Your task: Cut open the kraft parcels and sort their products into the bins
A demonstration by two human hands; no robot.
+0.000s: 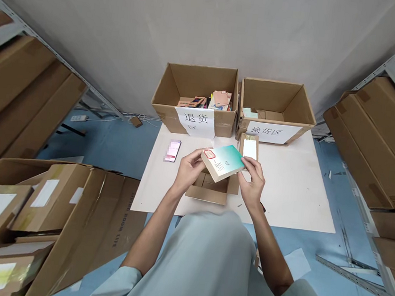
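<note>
Between my two hands I hold a thick book (223, 163) with a teal and white cover, a red-outlined mark in one corner and cream page edges, tilted above the table. My left hand (193, 164) grips its left end, thumb along the near side. At the right end, my right hand (253, 178) pinches the corner with fingers on top. Directly below the book, an opened small cardboard box (207, 195) sits on the white table (292, 192), its inside partly hidden. Just behind my right hand stands a small carton with a white label (249, 148).
Two open cardboard boxes with handwritten signs stand at the back: the left box (159, 108) holds several books, the right box (305, 127) a few items. A phone (173, 151) lies left. A large carton (104, 218) of parcels stands lower left. Shelves (360, 190) flank both sides.
</note>
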